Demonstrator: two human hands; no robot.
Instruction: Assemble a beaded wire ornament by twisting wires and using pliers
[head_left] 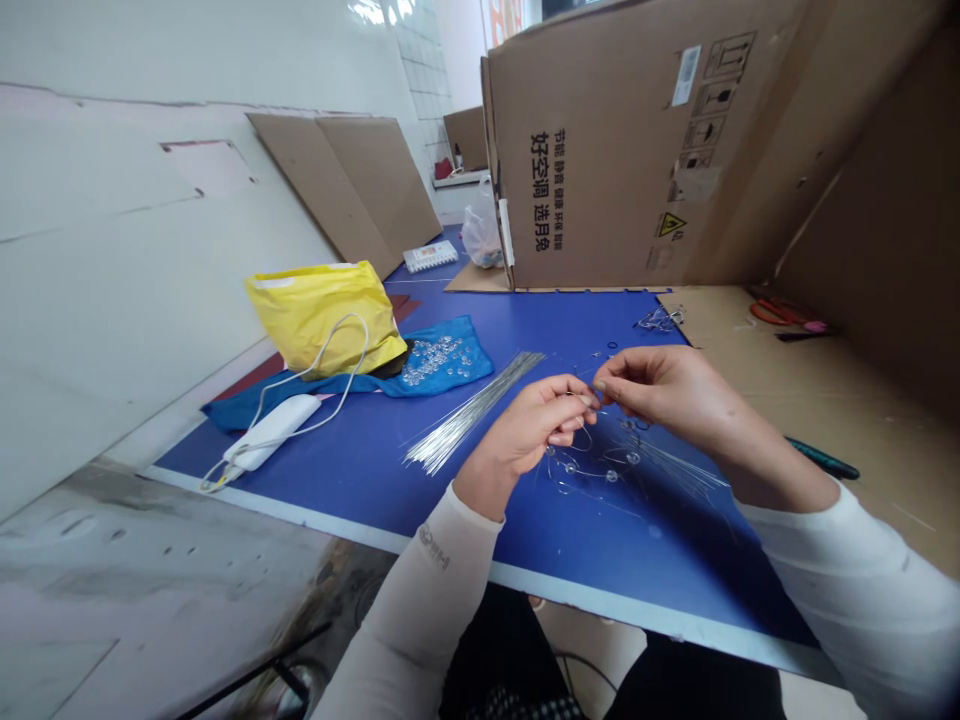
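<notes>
Above the blue table [517, 510], my left hand [541, 418] pinches thin wire, with a loop of it curving below the fingertips. My right hand [664, 392] is closed too, thumb and forefinger pinched at the same spot; the exact piece between those fingertips is too small to make out, though it looks like wire. Under both hands several clear beads [611, 476] sit along curved thin wire; whether they hang or lie on the table I cannot tell. Loose straight wires [679, 468] lie below my right wrist. A thick bundle of silvery wires [472, 415] is left of my left hand.
Clear beads [439, 360] lie on a blue cloth [476, 345] beside a yellow bag [322, 315]. A white power strip [274, 430] with its cord is at the left. A big cardboard box [600, 160] stands behind; orange-handled scissors [780, 312] and a green-handled tool [825, 458] lie right.
</notes>
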